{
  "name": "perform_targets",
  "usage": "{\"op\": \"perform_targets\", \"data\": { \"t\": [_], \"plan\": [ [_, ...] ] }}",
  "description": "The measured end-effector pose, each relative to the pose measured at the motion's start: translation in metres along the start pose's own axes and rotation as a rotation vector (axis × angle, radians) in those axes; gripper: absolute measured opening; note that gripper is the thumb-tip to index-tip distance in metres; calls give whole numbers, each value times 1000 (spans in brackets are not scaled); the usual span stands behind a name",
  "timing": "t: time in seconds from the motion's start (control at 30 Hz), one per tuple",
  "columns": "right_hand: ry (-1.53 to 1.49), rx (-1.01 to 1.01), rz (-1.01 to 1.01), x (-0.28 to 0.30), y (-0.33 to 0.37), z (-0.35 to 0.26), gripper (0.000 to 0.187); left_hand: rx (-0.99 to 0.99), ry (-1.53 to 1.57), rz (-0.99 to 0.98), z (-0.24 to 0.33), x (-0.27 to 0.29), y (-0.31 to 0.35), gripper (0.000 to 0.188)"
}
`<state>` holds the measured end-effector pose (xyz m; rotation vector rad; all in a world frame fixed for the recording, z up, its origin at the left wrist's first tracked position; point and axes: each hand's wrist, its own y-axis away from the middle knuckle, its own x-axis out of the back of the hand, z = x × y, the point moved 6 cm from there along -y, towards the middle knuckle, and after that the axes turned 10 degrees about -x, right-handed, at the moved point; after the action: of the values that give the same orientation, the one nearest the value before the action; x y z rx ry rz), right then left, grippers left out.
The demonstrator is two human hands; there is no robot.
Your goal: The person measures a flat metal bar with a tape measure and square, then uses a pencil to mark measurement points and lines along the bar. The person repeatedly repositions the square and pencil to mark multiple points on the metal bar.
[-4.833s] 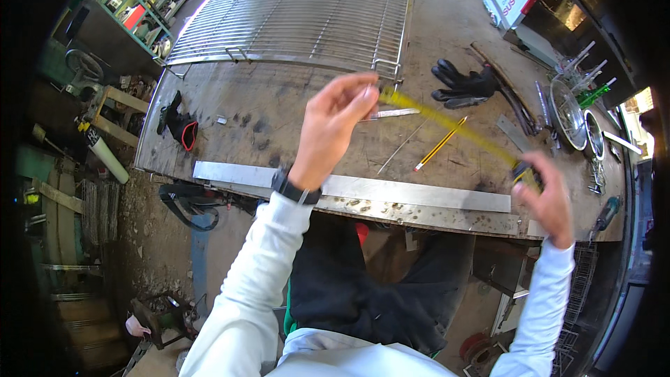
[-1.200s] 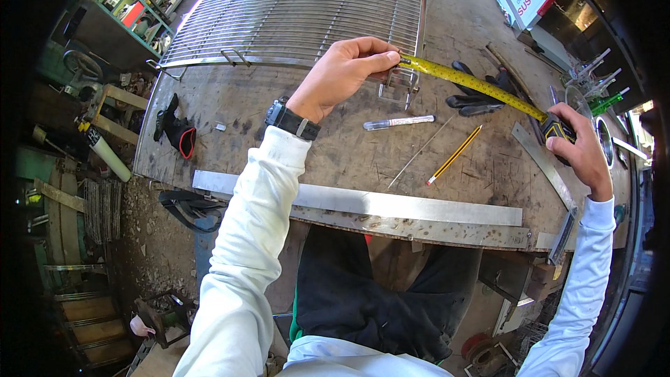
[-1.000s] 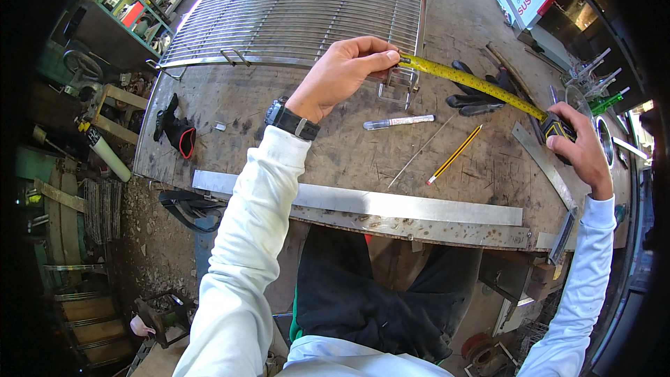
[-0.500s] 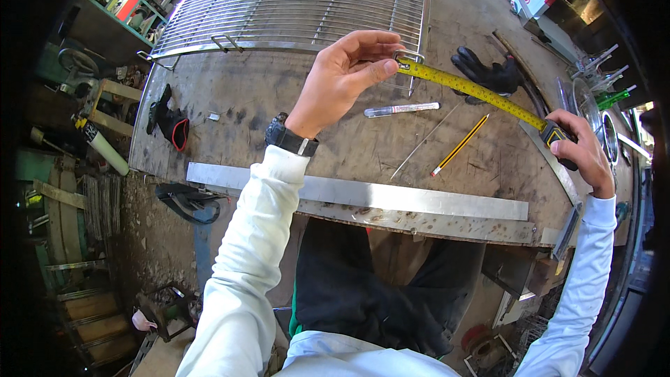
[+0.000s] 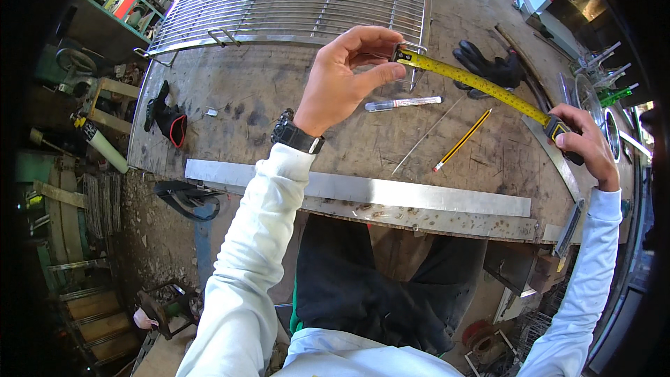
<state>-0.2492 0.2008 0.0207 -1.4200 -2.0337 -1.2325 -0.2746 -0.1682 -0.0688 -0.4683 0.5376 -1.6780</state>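
Observation:
A yellow tape measure (image 5: 481,84) is stretched above the workbench between my two hands. My left hand (image 5: 352,73), with a dark watch at its wrist, pinches the tape's metal-hooked end between thumb and fingers. On the right, my right hand (image 5: 587,141) is wrapped round the black and yellow case. The blade slopes down from left to right. Below it lie a marker pen (image 5: 403,104), a thin metal rod (image 5: 428,136) and a yellow and black pencil (image 5: 462,140). Behind my left fingertips, a metal loop of the wire rack is partly hidden.
A large metal wire rack (image 5: 293,0) covers the far side of the workbench (image 5: 258,98). Along the near edge lies a long flat metal strip (image 5: 419,196). Black gloves lie at the left (image 5: 167,117) and far right (image 5: 488,68). A metal bar (image 5: 556,167) rests below my right hand.
My left hand has shifted slightly, and the tape's hooked end has tilted, showing more of its metal tip. My right hand has moved slightly right and down, still holding the case.

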Motion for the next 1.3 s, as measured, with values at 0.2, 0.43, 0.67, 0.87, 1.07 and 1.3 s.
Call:
{"op": "perform_targets", "data": {
  "t": [0.2, 0.43, 0.67, 0.87, 1.07, 1.3],
  "plan": [
    [9, 40, -29, 9, -5, 3, 50, 13, 31, 4, -4, -1, 1, 42],
    [57, 38, -41, 13, -7, -2, 52, 15, 50, -8, -6, 0, 2, 43],
    [75, 47, -44, 15, -10, 2, 52, 13, 48, -17, -5, -1, 0, 42],
    [89, 53, -49, 15, -12, 0, 51, 14, 27, -13, -6, 0, 0, 42],
    [65, 59, -32, 14, -12, 1, 51, 9, 34, -15, -7, 0, 0, 43],
    [104, 52, -43, 14, -10, -3, 56, 14, -5, -71, -7, 0, -1, 46]
  ]
}}
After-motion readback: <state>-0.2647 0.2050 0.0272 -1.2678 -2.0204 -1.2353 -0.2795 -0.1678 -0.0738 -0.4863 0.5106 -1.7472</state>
